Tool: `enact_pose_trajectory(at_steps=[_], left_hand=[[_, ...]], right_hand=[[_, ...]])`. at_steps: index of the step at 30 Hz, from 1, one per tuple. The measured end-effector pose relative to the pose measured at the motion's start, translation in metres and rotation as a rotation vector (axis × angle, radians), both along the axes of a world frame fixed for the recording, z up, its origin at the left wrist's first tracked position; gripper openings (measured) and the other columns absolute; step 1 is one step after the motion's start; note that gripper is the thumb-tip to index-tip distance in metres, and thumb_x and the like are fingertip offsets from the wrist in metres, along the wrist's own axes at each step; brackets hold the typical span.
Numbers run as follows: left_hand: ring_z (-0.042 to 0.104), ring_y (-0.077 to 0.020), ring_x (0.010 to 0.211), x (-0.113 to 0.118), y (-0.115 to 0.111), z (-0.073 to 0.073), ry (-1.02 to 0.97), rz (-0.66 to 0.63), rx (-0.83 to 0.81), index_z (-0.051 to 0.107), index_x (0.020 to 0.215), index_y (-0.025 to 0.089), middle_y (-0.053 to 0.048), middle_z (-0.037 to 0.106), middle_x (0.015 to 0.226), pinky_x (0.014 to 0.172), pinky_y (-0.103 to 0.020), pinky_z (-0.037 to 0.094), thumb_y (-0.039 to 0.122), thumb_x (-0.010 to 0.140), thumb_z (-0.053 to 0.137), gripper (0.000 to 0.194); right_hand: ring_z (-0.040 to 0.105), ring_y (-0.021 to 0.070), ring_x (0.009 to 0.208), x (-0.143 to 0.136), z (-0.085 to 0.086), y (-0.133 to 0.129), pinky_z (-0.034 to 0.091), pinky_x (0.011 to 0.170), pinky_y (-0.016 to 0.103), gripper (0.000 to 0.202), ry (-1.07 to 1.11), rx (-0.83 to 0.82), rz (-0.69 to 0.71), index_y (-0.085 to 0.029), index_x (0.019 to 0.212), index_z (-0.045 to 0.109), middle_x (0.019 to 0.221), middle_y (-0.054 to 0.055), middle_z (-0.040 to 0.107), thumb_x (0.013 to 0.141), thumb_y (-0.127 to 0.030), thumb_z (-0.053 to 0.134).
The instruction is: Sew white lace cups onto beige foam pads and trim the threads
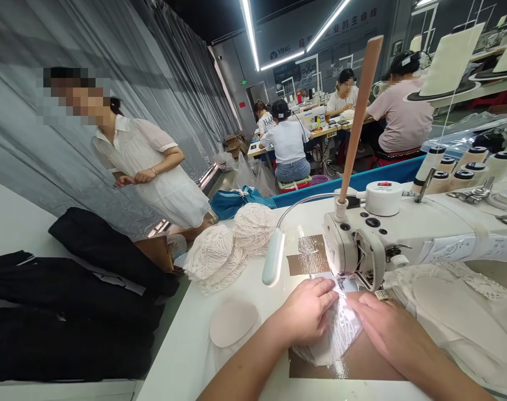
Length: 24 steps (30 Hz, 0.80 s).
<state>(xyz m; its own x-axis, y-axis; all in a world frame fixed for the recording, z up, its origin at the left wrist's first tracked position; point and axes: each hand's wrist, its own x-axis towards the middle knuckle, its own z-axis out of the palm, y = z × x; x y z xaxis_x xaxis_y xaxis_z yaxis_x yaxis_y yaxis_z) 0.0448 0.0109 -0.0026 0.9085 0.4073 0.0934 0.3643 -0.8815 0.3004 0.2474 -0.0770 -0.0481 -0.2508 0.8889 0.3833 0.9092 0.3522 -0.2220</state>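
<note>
Fingers of the left hand and right hand press lace flat beneath a sewing machine, its long axis running from needle toward the wearer; a lamp and lace stacks sit left on the worktop.

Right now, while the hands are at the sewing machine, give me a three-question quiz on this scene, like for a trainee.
1. True or false: the left hand touches the lace piece at the sewing machine.
2. What sits on top of the machine, beside the upright stick? A) a red kettle B) a round white unit C) a glass bowl
3. Fill in: in this view, the stacked lace rounds lie to the ____ of the machine.

Key: 1 true; 2 B; 3 left
</note>
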Motion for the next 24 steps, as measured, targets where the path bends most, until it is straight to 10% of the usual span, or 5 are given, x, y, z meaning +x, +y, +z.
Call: enact_pose_trajectory(at_steps=[9,24], left_hand=[[0.053,-0.0185,0.075,0.011,-0.027,-0.012,0.001,0.167,0.083,0.055,0.072,0.017,-0.006,0.060,0.078,0.069,-0.031,0.042,0.020,0.087,0.051,0.015],[0.056,-0.0202,0.091,-0.004,-0.020,-0.014,-0.133,0.031,-0.050,0.058,0.100,0.016,-0.008,0.063,0.101,0.083,-0.032,0.042,0.019,0.085,0.053,0.017]], right_hand=[[0.065,0.0202,0.072,0.014,-0.006,-0.005,0.049,0.061,0.030,0.032,0.123,-0.095,-0.026,-0.025,0.099,0.067,0.084,0.005,0.071,0.090,-0.014,0.038],[0.052,0.0199,0.070,0.011,0.007,-0.021,0.038,0.060,0.032,0.032,-0.062,-0.256,0.176,-0.023,0.090,0.064,0.078,0.004,0.057,0.084,-0.004,0.038]])
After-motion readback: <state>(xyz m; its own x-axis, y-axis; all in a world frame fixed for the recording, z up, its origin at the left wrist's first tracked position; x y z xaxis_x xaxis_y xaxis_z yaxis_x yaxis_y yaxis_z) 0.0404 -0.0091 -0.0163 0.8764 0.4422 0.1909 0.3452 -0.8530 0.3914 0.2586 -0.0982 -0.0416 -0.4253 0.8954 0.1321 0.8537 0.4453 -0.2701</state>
